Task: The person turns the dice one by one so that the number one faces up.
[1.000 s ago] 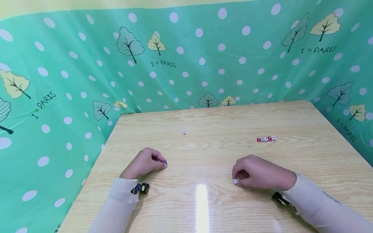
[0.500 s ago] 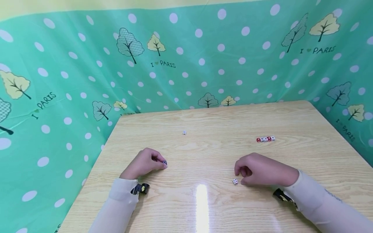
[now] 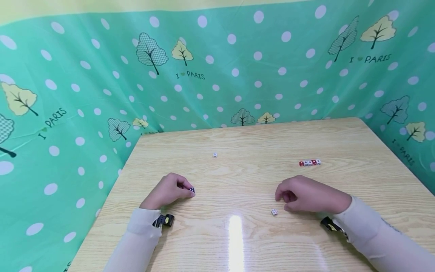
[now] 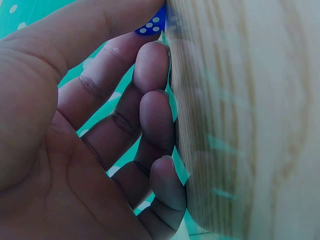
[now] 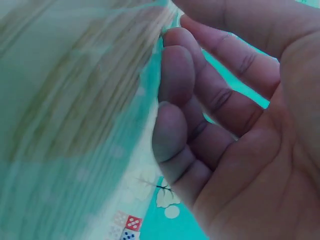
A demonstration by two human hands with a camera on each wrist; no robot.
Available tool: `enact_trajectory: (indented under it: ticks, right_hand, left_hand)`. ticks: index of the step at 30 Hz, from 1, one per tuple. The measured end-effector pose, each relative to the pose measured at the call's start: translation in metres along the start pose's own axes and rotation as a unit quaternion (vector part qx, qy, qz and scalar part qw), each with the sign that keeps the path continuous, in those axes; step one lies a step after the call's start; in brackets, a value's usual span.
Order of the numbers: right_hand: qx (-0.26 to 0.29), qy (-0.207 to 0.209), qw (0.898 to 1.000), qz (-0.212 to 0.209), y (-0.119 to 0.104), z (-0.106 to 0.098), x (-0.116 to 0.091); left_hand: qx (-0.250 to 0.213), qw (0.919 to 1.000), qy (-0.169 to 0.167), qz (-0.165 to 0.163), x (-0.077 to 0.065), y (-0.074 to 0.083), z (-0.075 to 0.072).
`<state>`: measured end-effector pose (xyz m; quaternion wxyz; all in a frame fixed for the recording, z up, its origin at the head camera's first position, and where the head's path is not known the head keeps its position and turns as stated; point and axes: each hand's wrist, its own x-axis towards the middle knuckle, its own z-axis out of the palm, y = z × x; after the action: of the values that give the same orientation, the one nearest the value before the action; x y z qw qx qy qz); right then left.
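Note:
Between thumb and index finger my left hand (image 3: 170, 191) pinches a blue die (image 3: 192, 190) with white pips, low at the tabletop. In the left wrist view that blue die (image 4: 151, 23) shows at the fingertips, partly covered by the thumb. A white die (image 3: 274, 212) with dark pips lies by itself on the wood. Just to its right is my right hand (image 3: 309, 194), its fingers loosely bent, with a gap between thumb and index finger and nothing held. The right wrist view shows the palm of this right hand (image 5: 235, 135) with no die in it.
A row of several red and white dice (image 3: 310, 163) stands beyond my right hand. Another white die (image 3: 215, 155) sits alone farther back on the wooden table (image 3: 251, 143). A green dotted curtain (image 3: 217, 87) hangs along the table's back and sides.
My right hand has let go of the white die and drawn back to the right and slightly away; the die stays where it was. The left hand has not moved.

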<state>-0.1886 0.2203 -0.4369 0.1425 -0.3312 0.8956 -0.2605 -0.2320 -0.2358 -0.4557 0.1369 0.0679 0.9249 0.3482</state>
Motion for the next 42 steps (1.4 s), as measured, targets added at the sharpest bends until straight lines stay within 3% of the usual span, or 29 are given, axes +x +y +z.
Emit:
enact_trajectory:
  ticks: [8, 15, 20, 27, 31, 42]
  right_hand:
    - [-0.054, 0.015, 0.996, -0.070, -0.021, 0.008, 0.001]
    - [-0.112, 0.037, 0.985, -0.126, -0.035, 0.013, -0.002]
    - [-0.141, 0.061, 0.978, -0.144, -0.036, 0.018, -0.002]
    - [-0.153, 0.069, 0.975, -0.147, -0.037, 0.020, -0.001]
    - [-0.141, 0.058, 0.980, -0.132, -0.036, 0.018, 0.000]
    - [-0.038, 0.036, 0.996, -0.074, -0.031, 0.012, 0.002]
  left_hand:
    - [-0.002, 1.0000, 0.003, 0.001, -0.001, 0.002, 0.000]
    - [0.000, 1.0000, 0.003, 0.002, -0.001, 0.002, 0.000]
    - [-0.004, 1.0000, 0.002, 0.002, 0.000, 0.002, 0.000]
    - [-0.005, 1.0000, 0.001, 0.006, 0.001, -0.001, 0.000]
    - [-0.007, 1.0000, 0.000, 0.004, 0.001, -0.001, 0.000]
    - [-0.002, 1.0000, 0.000, 0.005, 0.000, 0.000, -0.001]
